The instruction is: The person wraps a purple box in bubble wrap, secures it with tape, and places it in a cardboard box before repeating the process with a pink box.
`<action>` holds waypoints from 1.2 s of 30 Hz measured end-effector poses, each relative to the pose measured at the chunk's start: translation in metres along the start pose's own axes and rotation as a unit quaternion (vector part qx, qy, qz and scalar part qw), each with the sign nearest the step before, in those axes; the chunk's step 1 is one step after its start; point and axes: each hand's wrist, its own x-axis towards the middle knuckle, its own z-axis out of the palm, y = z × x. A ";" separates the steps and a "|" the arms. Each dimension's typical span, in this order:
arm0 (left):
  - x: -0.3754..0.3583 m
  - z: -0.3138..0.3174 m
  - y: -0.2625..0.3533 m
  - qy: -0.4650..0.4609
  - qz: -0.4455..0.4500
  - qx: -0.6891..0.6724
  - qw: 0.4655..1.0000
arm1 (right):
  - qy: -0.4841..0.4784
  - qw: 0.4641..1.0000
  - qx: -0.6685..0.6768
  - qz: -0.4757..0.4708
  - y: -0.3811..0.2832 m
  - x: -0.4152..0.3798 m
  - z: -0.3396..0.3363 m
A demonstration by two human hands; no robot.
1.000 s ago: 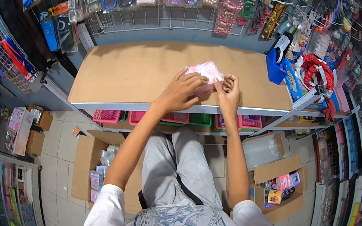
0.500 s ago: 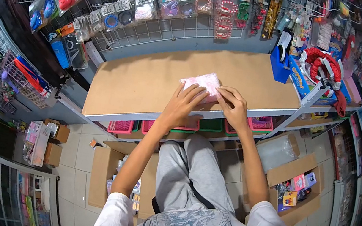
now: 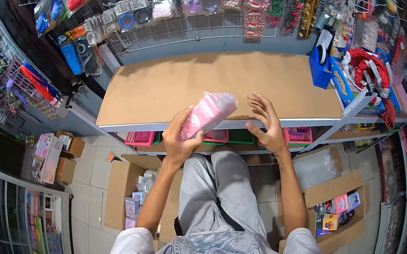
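Note:
A pink package in clear plastic wrap (image 3: 209,113) is held tilted above the front edge of the brown shelf top (image 3: 168,80). My left hand (image 3: 179,136) grips its lower left end, fingers wrapped round it. What is inside the wrap I cannot make out. To the right of the package, my right hand (image 3: 268,123) is apart from it, fingers spread and holding nothing, over the shelf's front edge.
A blue tape dispenser (image 3: 321,68) stands at the shelf's right end beside red-and-white bands (image 3: 367,69). Pink baskets (image 3: 140,138) sit below. Open cardboard boxes (image 3: 118,193) flank my legs, and packaged accessories (image 3: 166,6) hang on the wire grid behind.
The package has lifted off the shelf top and tilted up, moving left and nearer to me in my left hand. My right hand has let go of it and opened.

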 end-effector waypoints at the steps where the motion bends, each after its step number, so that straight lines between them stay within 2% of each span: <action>1: -0.009 -0.002 0.007 0.054 -0.088 -0.040 0.994 | -0.012 0.999 0.034 0.009 0.000 0.002 0.005; 2: -0.016 -0.005 0.017 0.057 -0.174 -0.101 0.978 | -0.025 0.997 0.068 0.018 0.000 0.003 0.012; 5: -0.043 -0.002 0.015 0.108 -0.271 -0.316 0.903 | -0.073 0.987 0.134 0.046 -0.005 0.001 0.049; 6: -0.052 -0.003 0.015 0.097 -0.293 -0.326 0.894 | -0.110 0.987 0.101 0.061 -0.012 0.002 0.060; 9: -0.082 -0.008 0.016 0.121 -0.373 -0.424 0.816 | -0.062 0.980 0.173 0.079 0.011 -0.008 0.099; 12: -0.117 -0.022 0.020 0.119 -0.401 -0.368 0.831 | -0.078 0.962 0.220 0.143 0.026 -0.027 0.125; 16: -0.173 -0.042 0.020 0.191 -0.494 -0.437 0.727 | -0.131 0.946 0.177 0.238 0.053 -0.062 0.163; 20: -0.234 -0.063 0.015 0.300 -0.521 -0.414 0.683 | -0.212 0.955 0.003 0.209 0.076 -0.087 0.187; 23: -0.281 -0.080 0.005 0.336 -0.522 -0.359 0.697 | -0.251 0.950 -0.037 0.182 0.075 -0.075 0.185; 24: -0.287 -0.087 0.008 0.360 -0.529 -0.347 0.686 | -0.246 0.955 -0.057 0.158 0.070 -0.066 0.186; 27: -0.346 -0.104 -0.019 0.429 -0.502 -0.276 0.699 | -0.229 0.962 -0.119 0.091 0.046 -0.038 0.180; 28: -0.348 -0.113 -0.018 0.456 -0.518 -0.268 0.672 | -0.209 0.970 -0.105 0.067 0.038 -0.032 0.180; 32: -0.410 -0.146 -0.044 0.486 -0.577 -0.271 0.598 | -0.133 0.952 -0.242 -0.135 0.007 0.004 0.159; 33: -0.422 -0.152 -0.049 0.498 -0.580 -0.279 0.581 | -0.103 0.955 -0.255 -0.113 0.004 0.011 0.152; 34: -0.433 -0.156 -0.055 0.508 -0.584 -0.287 0.565 | -0.090 0.928 -0.328 -0.154 0.003 0.025 0.142; 36: -0.455 -0.164 -0.075 0.522 -0.605 -0.285 0.529 | -0.062 0.951 -0.297 -0.058 0.014 0.043 0.127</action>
